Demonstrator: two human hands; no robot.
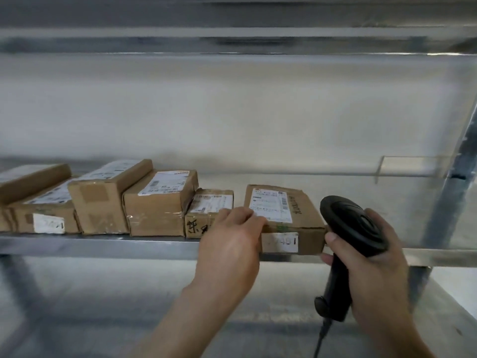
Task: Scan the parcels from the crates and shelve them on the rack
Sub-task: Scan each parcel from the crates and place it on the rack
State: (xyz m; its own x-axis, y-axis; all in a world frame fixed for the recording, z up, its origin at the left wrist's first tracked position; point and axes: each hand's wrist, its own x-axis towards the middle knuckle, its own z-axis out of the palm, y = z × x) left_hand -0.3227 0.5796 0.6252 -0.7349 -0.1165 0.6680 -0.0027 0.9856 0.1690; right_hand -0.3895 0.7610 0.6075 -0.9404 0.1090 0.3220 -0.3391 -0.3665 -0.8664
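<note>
parcel (291,218) sits on the rack shelf (103,245), rightmost in the row and a little apart from the small box (209,210) on its left, with its near edge right at the shelf lip. your left hand (232,244) has its fingers curled over the parcel's near-left top corner, thumb side hidden, so you are holding it more than pushing it. your right hand (371,267) is wrapped round the handle of the black scanner (351,228), whose head is just beside the parcel's near-right corner.

to finish this step well, slide the parcel left until it meets the small box, and keep the white tag (284,242) on its near face pointing outward. square the near face with the other boxes (103,202) further left, so nothing overhangs. keep the scanner and its cable (321,339) clear of the corner as you push; a knock there could skew the parcel. release only once it lies flat.
</note>
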